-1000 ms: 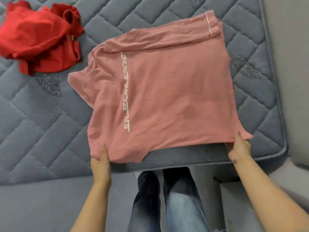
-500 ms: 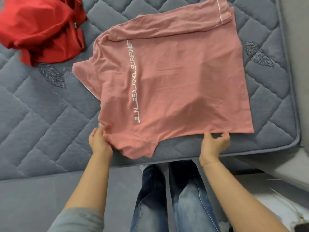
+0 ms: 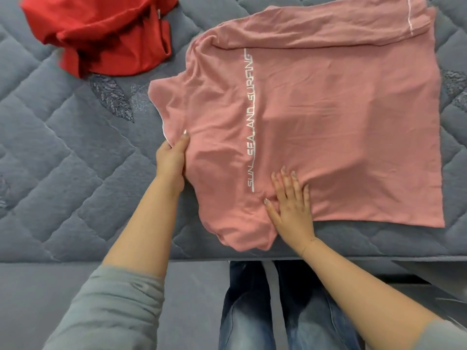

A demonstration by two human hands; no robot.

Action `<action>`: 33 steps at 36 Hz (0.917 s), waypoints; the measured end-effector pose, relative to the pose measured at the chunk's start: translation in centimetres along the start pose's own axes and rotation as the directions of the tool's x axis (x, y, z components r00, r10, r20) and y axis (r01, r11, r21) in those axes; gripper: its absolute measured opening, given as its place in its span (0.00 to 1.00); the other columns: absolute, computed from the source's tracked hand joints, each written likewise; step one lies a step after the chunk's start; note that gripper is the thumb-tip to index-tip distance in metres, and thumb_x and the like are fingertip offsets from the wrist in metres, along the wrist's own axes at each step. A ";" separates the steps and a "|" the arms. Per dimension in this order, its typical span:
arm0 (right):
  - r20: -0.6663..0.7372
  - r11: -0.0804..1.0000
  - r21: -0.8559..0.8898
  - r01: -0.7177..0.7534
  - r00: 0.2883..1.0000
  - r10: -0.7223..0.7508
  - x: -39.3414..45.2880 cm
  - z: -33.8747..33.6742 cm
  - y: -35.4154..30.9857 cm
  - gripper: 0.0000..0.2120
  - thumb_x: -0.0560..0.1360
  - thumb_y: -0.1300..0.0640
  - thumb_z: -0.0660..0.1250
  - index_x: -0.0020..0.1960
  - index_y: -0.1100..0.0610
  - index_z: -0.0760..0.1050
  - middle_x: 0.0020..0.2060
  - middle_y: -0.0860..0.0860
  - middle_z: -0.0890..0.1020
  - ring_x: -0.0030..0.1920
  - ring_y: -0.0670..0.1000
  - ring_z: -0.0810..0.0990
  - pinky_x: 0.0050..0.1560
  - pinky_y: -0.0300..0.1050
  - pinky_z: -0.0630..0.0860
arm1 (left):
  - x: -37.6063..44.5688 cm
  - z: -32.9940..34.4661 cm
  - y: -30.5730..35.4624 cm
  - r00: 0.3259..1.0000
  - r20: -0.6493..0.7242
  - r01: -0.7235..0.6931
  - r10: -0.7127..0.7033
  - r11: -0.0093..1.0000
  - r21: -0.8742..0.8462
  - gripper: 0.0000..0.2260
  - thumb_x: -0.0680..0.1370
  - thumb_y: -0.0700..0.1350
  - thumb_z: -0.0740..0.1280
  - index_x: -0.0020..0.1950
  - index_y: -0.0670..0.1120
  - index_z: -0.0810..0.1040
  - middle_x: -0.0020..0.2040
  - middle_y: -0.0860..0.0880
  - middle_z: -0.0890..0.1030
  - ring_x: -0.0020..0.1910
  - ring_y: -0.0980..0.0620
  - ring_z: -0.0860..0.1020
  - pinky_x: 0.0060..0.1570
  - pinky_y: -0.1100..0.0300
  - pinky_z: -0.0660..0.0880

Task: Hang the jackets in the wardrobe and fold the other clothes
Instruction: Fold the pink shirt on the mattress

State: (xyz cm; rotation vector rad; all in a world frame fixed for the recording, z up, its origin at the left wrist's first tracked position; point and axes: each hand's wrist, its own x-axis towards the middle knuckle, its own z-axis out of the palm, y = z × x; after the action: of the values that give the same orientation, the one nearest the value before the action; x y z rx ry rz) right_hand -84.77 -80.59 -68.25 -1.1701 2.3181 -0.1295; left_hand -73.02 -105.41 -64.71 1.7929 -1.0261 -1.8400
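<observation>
From my feed I see the pink T-shirt (image 3: pixel 328 127) lying spread out on the grey quilted mattress (image 3: pixel 63 152), near its front edge, with white lettering reading SUN SEA AND SURFING running lengthwise down the fabric. The far side of the shirt is folded over itself, showing a white seam stripe near the top right. My left hand (image 3: pixel 171 160) is at the shirt's left edge, just below the sleeve, thumb on top of the cloth and fingers tucked under the edge (pinching it, as far as I can tell). My right hand (image 3: pixel 290 203) lies flat on the lower part of the shirt, fingers straight and slightly spread, pressing the fabric beside the lettering's near end. A crumpled red garment (image 3: pixel 106 34) sits on the mattress to the upper left, apart from the shirt. Below the mattress edge I see blue jeans (image 3: pixel 278 311) on the person's legs.
</observation>
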 end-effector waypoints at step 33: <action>0.481 -0.495 0.864 -0.097 0.449 0.753 -3.8 -8.3 13.5 0.16 0.80 0.55 0.65 0.66 0.57 0.73 0.65 0.54 0.76 0.65 0.53 0.74 0.69 0.47 0.68 | -15.7 -1.7 -9.9 0.988 0.077 0.136 -0.131 0.989 -0.063 0.05 0.78 0.46 0.69 0.47 0.51 0.85 0.45 0.56 0.84 0.45 0.56 0.82 0.39 0.65 0.78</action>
State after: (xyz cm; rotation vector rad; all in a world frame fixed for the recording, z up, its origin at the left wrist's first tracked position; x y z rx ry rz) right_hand -96.79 -70.54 -63.85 1.1267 1.6688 -1.6633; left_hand -67.34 -88.09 -60.74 1.8066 -0.8763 -2.0082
